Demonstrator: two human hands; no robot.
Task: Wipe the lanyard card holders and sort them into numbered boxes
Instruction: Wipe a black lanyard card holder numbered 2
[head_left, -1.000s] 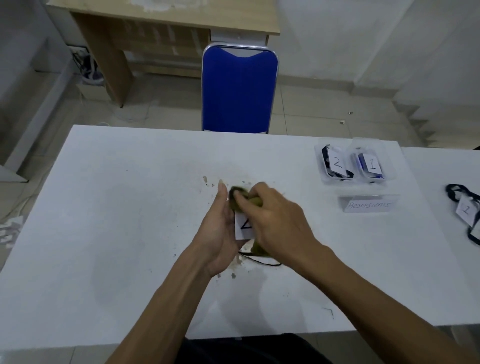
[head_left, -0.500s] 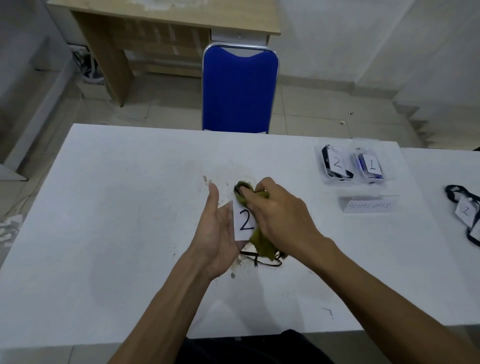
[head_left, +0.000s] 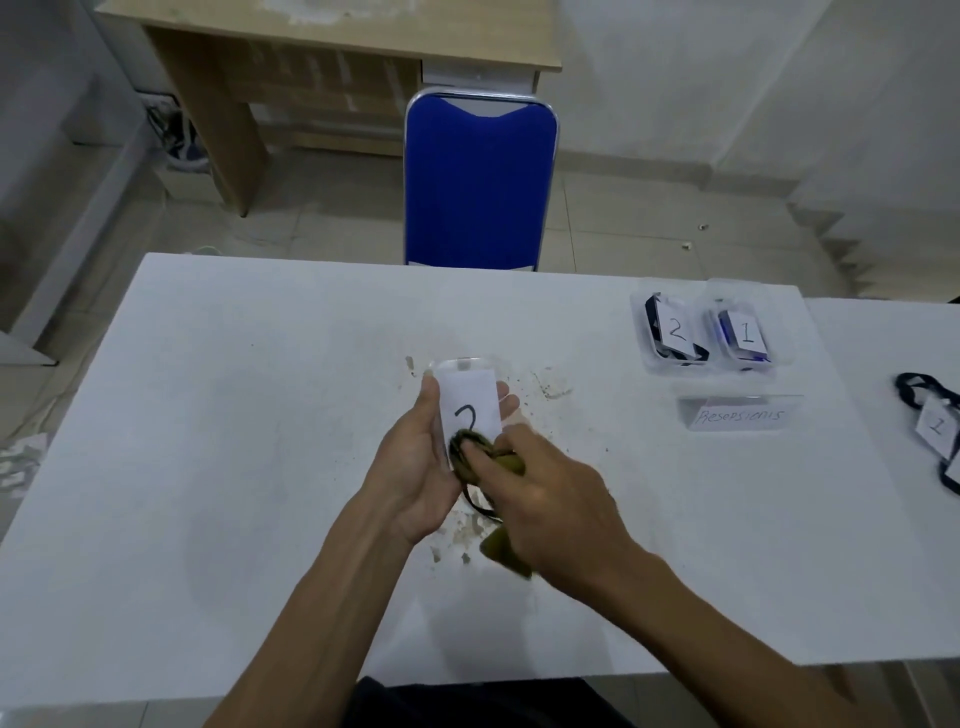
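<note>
Wiping card holder (head_left: 470, 400) in left hand (head_left: 415, 467), right hand (head_left: 545, 499) pressing cloth (head_left: 475, 452)

A handwritten "2" on the card holder (head_left: 469, 402) held above the white table (head_left: 260, 467). Right of it, boxed cards read "2" (head_left: 674, 328) and "1" (head_left: 747, 332); just below them, a sign (head_left: 740, 415) reads "Resepsionis".

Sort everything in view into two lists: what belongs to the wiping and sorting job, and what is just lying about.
Belongs to the job:
- card holder marked 2, in the left hand
- green cloth, in the right hand
- box marked 2
- box marked 1
- lanyard holders waiting at right

Lying about:
- blue chair
- Resepsionis sign
- wooden desk
</note>
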